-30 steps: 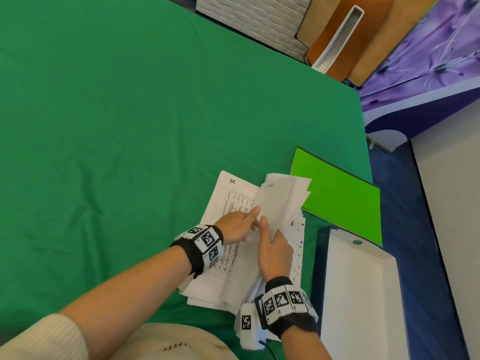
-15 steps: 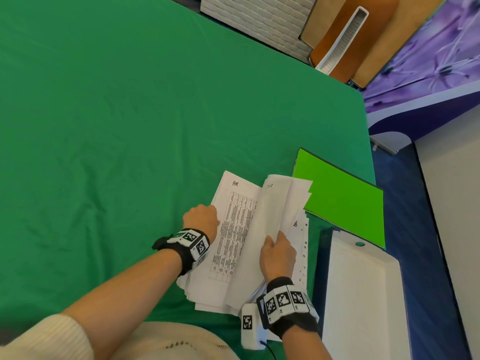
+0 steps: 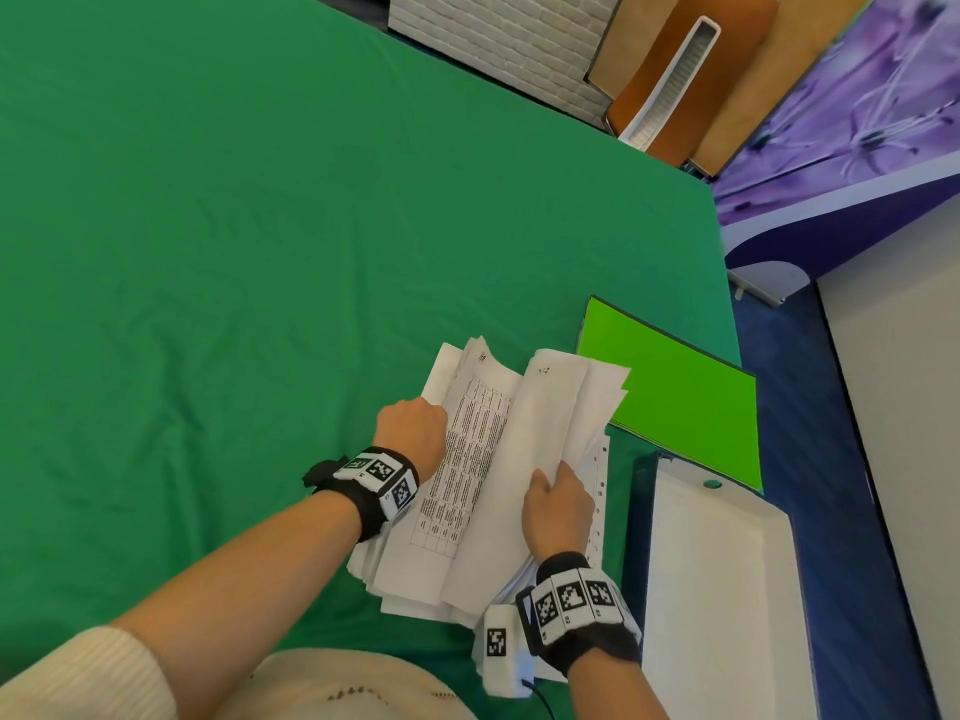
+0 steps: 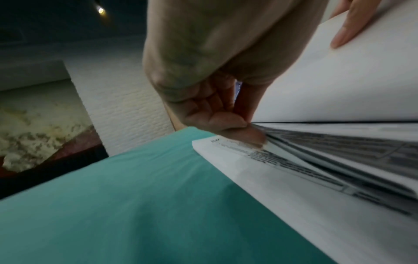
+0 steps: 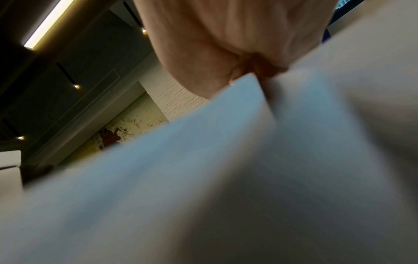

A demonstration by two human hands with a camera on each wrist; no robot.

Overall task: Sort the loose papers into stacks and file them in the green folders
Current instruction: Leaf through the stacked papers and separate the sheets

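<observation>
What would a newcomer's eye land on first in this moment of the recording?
A fanned pile of white papers lies near the front right of the green table; the left hand lifts printed sheets at its left edge, and the right hand holds back the upper pages. Beside it, to the right, lies a closed bright green folder.

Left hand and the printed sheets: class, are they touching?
Touching. The left wrist view shows the left hand with its fingertips pinching the printed sheets at their edge.

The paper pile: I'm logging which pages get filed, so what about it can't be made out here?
- Printed sheet, head view: text too small to read.
- Lower sheets, left wrist view: blurred.
- Right hand grip, right wrist view: hidden by blurred paper.
- Green folder: closed, contents hidden.
</observation>
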